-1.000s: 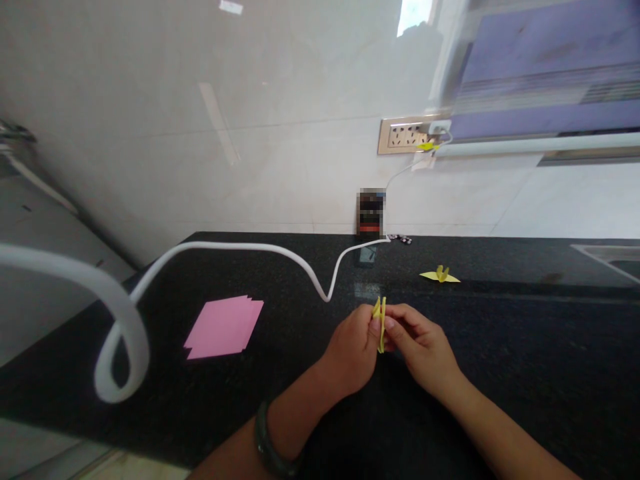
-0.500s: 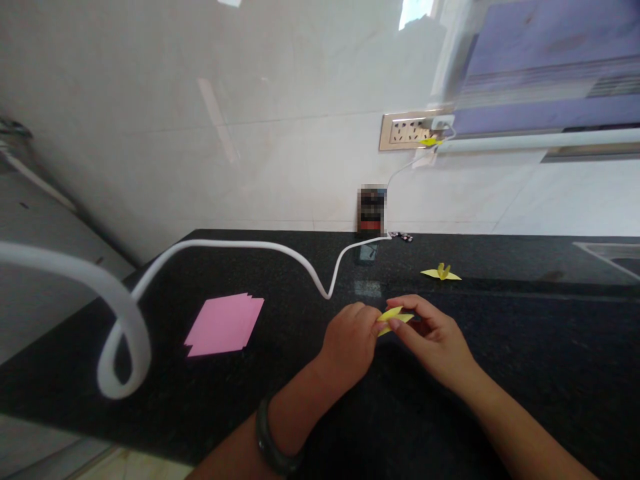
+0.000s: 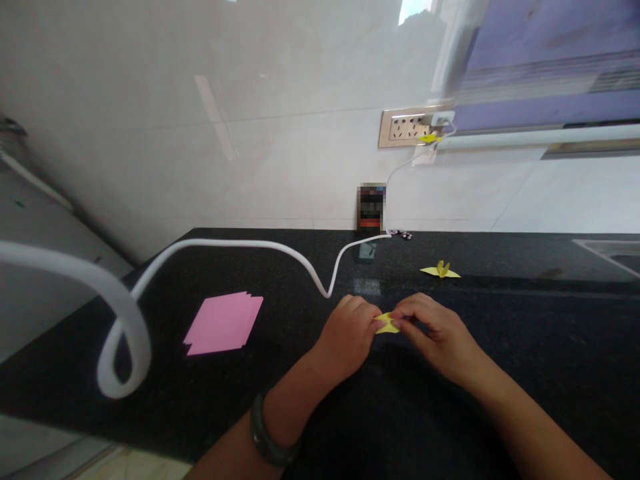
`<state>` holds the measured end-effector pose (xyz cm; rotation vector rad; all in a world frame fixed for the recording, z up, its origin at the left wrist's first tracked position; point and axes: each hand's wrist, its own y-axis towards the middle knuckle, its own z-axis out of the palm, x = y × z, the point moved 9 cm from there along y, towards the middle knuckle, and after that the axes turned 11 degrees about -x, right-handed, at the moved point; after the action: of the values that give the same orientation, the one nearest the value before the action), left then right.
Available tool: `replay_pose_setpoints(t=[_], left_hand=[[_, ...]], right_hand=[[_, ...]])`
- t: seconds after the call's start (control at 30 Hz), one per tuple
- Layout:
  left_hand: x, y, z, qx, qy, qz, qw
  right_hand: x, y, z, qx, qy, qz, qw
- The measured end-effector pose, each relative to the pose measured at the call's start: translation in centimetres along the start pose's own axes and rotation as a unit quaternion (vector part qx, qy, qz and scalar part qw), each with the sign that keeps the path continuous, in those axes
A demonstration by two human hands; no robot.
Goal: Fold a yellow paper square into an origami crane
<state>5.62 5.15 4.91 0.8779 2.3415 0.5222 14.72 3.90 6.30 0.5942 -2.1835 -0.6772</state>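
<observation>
A small piece of folded yellow paper (image 3: 387,324) is held between my two hands, just above the dark countertop. My left hand (image 3: 349,337), with a dark bangle on its wrist, pinches the paper's left end. Thumb and fingers of my right hand (image 3: 434,331) close on its right end and cover part of it. Beyond my right hand, a yellow folded paper crane (image 3: 441,271) rests on the counter with its wings spread.
Pink paper sheets (image 3: 226,324) lie stacked at left. A thick white cable (image 3: 235,243) loops across the left side toward a phone-like device (image 3: 371,208) leaning on the wall. Above it is a socket panel (image 3: 404,128). A sink edge (image 3: 607,257) shows at right.
My right fingers have closed over the paper's right end, where pointed flaps stuck out before. Less of the yellow paper shows now. My left hand keeps its pinch.
</observation>
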Motion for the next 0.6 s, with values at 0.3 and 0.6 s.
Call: replay_pose_setpoints(t=[0.3, 0.6], left_hand=[[-0.30, -0.14, 0.22, 0.012, -0.025, 0.010, 1.000], [-0.65, -0.35, 0.70, 0.019, -0.019, 0.021, 0.999]], right_hand=[[-0.01, -0.23, 0.47, 0.048, -0.010, 0.013, 0.999], [-0.05, -0.36, 0.82, 0.084, -0.018, 0.030, 0.996]])
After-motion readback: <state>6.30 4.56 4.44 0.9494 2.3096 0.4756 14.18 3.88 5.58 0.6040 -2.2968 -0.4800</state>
